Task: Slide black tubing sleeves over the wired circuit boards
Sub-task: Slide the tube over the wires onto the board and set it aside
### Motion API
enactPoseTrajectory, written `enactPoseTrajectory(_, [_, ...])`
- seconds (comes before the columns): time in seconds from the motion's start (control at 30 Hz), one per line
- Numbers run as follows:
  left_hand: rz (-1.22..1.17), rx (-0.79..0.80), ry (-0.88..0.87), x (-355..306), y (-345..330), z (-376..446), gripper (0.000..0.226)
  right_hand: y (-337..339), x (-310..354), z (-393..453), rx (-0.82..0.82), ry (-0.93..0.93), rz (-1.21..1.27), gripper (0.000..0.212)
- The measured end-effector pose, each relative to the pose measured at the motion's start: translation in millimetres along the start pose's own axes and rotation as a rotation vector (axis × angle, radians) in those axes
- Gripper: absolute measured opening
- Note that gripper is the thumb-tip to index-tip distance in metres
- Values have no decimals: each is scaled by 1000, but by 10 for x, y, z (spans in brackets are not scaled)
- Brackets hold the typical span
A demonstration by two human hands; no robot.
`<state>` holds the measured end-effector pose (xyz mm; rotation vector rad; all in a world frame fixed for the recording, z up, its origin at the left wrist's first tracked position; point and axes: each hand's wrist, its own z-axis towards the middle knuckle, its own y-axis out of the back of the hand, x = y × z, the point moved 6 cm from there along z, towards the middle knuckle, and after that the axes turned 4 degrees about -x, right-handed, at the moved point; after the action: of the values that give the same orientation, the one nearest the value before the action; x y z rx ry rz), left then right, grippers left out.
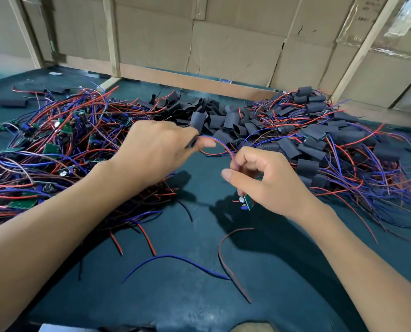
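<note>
My right hand (269, 178) pinches the red and blue wires of a small green circuit board (245, 203) that hangs below its fingers. Those wires (220, 146) arc up to my left hand (156, 149), which grips their far end together with a black tubing sleeve (192, 141), mostly hidden by the fingers. Loose black sleeves (214, 118) lie heaped just beyond both hands.
A tangle of bare wired boards (56, 144) fills the left of the dark green table (199, 295). Sleeved boards (324, 144) are piled at the right. Loose wires (226, 259) trail in front. Cardboard panels (223, 44) and wooden slats close the back.
</note>
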<state>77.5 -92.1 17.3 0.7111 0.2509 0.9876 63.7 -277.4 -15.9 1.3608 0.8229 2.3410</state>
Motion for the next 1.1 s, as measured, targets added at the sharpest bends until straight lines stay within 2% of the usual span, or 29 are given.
enactPoseTrajectory(0.07, [53,60,57,171,-34,7,79,-26,-51,12,122,-65,119,25])
enactPoseTrajectory(0.13, [0,49,20,216,-29,16,76,-47,-68,21,201,-134,337,25])
enactPoseTrajectory(0.3, [24,9,-59,212,-33,13,59,58,-41,60,38,-168,655,23])
enactPoseTrajectory(0.4, [53,-9,-89,181,-21,14,51,85,9,94,17,-218,780,20])
enactPoseTrajectory(0.53, [89,-96,-154,35,45,5,43,46,76,90,-46,-216,617,14])
enactPoseTrajectory(0.6, [97,-111,-156,-2,34,-8,41,-2,125,72,-39,-169,553,18])
enactPoseTrajectory(0.77, [75,-118,6,105,25,-15,39,11,124,65,-86,-168,500,30])
enactPoseTrajectory(0.9, [80,-78,120,244,13,-49,43,39,173,31,-95,-81,366,25])
enactPoseTrajectory(1.0, [95,-63,92,195,27,-45,43,2,164,15,-106,-63,285,23])
enactPoseTrajectory(1.1, [114,-95,-1,33,70,-32,34,-49,165,8,-118,-46,227,19])
